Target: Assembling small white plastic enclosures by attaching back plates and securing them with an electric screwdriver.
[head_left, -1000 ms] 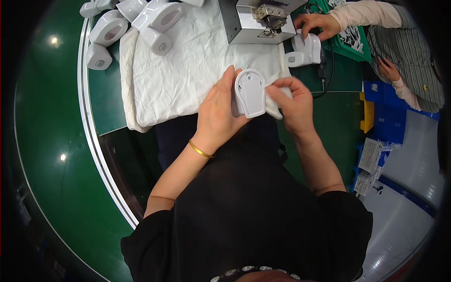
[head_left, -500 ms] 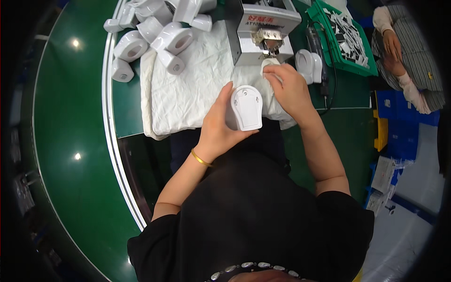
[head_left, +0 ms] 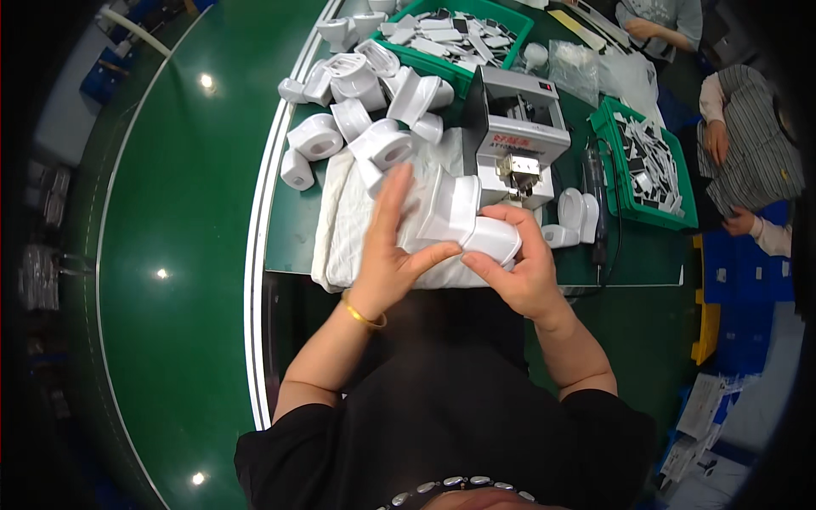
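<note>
A glossy white toilet-shaped plastic piece (head_left: 450, 208) is held up over the table's near edge, tilted on its side. My right hand (head_left: 523, 268) grips its narrower end, with thumb and fingers on opposite sides. On the other side, my left hand (head_left: 387, 242) has its fingers stretched out and apart, blurred by motion. Its thumb reaches to the piece's lower edge near my right thumb. Beneath lies a crumpled white cloth (head_left: 338, 234). Just beyond my right hand stands a grey benchtop machine (head_left: 523, 140) with a metal mechanism at its front.
Several similar white pieces (head_left: 314, 136) are heaped at the back left. A green bin (head_left: 476, 21) and another green bin (head_left: 671, 217) hold small white and dark parts. A dark corded electric screwdriver (head_left: 598, 204) lies beside two white pieces (head_left: 576, 208). A co-worker's hand (head_left: 716, 140) is at right.
The piece has turned from its flat underside to its side. My right hand has come from the machine's front to grip it; my left fingers have spread away. The view has shifted toward the table's far side.
</note>
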Tool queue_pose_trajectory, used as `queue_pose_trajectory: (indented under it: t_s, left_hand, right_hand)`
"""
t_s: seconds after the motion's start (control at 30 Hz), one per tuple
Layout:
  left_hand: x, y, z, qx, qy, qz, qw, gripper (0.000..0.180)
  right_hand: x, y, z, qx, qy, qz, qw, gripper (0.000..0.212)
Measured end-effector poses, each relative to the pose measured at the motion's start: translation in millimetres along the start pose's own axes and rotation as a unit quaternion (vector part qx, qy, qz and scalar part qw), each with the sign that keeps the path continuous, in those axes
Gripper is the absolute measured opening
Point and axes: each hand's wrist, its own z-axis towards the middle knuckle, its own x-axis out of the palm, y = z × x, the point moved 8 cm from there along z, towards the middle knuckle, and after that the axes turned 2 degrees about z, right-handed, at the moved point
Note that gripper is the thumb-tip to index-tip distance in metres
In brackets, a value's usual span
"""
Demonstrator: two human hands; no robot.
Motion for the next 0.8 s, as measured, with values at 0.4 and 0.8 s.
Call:
queue_pose_trajectory:
  t_s: [0.4,0.8]
  left_hand:
    - [-147.8,22.4,186.3,0.088,-0.139,0.360,0.918,0.047]
    - [-223.8,348.7,365.2,-0.308,-0.209,0.225,0.901,0.051]
  right_hand:
    - [-37.1,69.1,58.8,-0.202,-0.055,-0.004,0.978,0.086]
    - [-227.0,43.0,-74.9,-0.054,-0.407,-0.175,0.895,0.044]
